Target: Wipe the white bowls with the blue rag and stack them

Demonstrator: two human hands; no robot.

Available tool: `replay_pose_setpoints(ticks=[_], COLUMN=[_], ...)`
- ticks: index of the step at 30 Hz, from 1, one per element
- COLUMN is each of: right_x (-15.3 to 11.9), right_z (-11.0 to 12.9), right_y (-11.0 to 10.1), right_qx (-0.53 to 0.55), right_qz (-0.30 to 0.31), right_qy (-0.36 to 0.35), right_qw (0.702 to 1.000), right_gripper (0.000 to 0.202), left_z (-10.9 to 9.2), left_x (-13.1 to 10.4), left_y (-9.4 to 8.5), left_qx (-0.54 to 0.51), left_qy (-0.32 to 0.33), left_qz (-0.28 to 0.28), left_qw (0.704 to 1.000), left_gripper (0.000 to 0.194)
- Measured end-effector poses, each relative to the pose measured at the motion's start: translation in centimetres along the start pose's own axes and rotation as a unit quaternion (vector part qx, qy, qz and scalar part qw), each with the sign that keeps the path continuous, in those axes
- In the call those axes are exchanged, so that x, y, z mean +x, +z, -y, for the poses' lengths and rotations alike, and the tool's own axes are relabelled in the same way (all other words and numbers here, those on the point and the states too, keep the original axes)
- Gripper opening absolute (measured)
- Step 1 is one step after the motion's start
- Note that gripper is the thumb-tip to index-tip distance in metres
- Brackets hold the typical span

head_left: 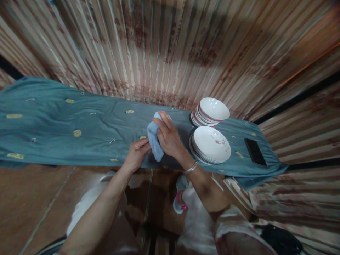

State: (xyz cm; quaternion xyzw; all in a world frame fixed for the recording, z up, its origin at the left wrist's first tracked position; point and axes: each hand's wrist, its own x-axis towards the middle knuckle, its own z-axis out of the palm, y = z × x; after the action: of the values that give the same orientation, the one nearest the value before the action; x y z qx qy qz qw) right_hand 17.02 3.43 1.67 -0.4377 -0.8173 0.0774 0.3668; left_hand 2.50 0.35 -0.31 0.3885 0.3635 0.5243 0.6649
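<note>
A light blue cloth [155, 140] is bunched up above the middle of the table. My right hand [170, 136] is closed on it, its fingers bent over the top of the fabric, with a bangle at the wrist. Just left of the cloth, my left hand [136, 154] pinches with thumb and fingers at the cloth's edge. Whether it grips the fabric or some thin thing inside it is hidden. To the right of my hands stands a stack of white plates [212, 143] with a floral print. Behind them is a stack of white bowls [214, 109].
A long narrow table carries a teal patterned tablecloth [58, 124]. A black phone [255, 151] lies near its right end. Pleated curtains [159, 49] hang behind and to the right, with dark frame bars. My legs and feet are below the front edge.
</note>
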Motion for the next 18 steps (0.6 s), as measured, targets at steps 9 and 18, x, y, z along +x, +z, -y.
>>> replay_pose_setpoints(ticks=[9, 18], right_x=[0.7, 1.2], right_z=[-3.2, -8.1], right_y=[-0.3, 1.3], right_qx=[0.057, 0.214], right_qz=[-0.046, -0.094], right_qy=[0.045, 0.172], right_qw=[0.996, 0.957], right_gripper=[0.042, 0.04], left_z=[0.5, 0.6], left_x=[-0.1, -0.2], left_y=[-0.8, -0.9], left_qx=[0.043, 0.029], left_qy=[-0.018, -0.028], left_qz=[-0.003, -0.015], left_qw=[0.999, 0.999], left_gripper=[0.039, 0.039])
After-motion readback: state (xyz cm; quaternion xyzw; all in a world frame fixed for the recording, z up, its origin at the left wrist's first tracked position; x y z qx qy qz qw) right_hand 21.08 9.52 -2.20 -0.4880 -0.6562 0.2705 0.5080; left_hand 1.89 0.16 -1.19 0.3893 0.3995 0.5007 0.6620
